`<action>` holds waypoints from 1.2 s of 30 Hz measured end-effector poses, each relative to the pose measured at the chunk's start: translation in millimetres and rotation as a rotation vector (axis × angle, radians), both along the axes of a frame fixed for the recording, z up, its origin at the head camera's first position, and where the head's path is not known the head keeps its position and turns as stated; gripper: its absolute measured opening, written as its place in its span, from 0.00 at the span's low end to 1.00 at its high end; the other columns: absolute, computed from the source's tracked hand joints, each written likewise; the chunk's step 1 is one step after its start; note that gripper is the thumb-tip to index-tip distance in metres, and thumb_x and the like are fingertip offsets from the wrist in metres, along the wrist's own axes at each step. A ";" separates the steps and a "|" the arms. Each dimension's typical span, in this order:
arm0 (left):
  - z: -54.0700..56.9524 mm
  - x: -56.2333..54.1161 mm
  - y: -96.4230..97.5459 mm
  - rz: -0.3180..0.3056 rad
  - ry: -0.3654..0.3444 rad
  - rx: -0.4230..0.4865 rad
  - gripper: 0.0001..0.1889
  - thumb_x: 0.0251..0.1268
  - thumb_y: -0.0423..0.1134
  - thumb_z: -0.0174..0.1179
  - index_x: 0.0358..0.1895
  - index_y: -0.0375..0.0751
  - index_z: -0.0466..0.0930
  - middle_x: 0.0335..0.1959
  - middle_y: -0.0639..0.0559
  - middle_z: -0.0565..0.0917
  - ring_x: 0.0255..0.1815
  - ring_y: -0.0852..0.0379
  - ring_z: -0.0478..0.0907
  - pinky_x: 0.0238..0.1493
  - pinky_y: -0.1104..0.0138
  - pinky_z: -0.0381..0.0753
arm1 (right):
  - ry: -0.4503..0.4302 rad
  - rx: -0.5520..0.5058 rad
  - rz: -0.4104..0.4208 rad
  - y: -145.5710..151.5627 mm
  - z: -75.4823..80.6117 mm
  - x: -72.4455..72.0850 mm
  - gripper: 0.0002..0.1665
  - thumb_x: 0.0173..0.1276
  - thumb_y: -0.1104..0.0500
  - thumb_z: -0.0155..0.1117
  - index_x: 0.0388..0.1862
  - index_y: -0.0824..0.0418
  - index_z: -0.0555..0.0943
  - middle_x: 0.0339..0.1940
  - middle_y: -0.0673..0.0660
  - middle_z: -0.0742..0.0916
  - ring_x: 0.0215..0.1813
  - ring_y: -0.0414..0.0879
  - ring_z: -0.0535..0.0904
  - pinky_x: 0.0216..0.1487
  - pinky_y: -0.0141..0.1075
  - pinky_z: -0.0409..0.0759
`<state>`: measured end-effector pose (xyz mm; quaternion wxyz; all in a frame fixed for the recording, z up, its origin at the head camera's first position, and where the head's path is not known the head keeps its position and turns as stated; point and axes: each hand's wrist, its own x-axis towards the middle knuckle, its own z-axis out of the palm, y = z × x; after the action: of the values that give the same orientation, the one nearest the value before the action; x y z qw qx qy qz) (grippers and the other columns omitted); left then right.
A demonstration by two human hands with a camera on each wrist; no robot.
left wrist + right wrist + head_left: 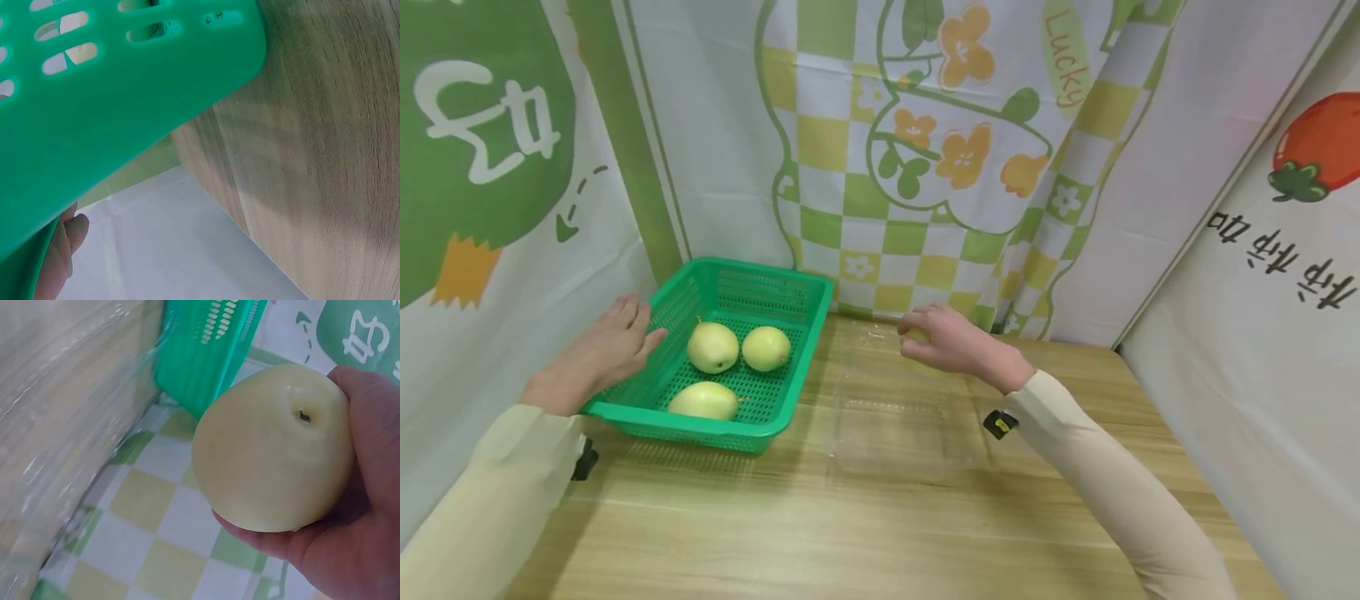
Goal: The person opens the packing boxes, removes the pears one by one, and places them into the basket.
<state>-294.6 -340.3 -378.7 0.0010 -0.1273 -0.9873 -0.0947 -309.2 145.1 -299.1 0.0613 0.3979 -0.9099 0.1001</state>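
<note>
My right hand [947, 340] holds a pale yellow-green pear [275, 450] above the far part of a clear plastic clamshell box [891, 475]. In the right wrist view, the fingers and thumb curve round the pear, its dimpled end facing the camera. My left hand [602, 346] lies at the left rim of a green slotted plastic basket [808, 333], fingers mostly straight and thumb toward the inside. Only part of that hand [59, 256] shows in the left wrist view. Three pears lie in the basket: one rear left [712, 348], one rear right [766, 348], one in front [703, 402].
The wood-grain table [880, 533] runs beneath the basket and box. A checked floral curtain [820, 158] hangs right behind them. Printed fabric walls stand on the left [602, 208] and right [1247, 333].
</note>
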 end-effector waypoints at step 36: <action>1.2 1.2 0.3 0.002 -0.004 0.005 0.41 0.81 0.55 0.24 0.72 0.14 0.34 0.74 0.17 0.33 0.76 0.23 0.31 0.76 0.37 0.36 | -0.243 0.031 0.192 -201.4 -26.7 -21.6 0.15 0.73 0.53 0.48 0.46 0.54 0.82 0.31 0.46 0.82 0.24 0.36 0.68 0.30 0.24 0.71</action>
<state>-293.4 -340.0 -377.5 -0.0004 -0.1262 -0.9872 -0.0972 -330.7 -56.3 -325.8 -0.0653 0.4692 -0.8697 0.1387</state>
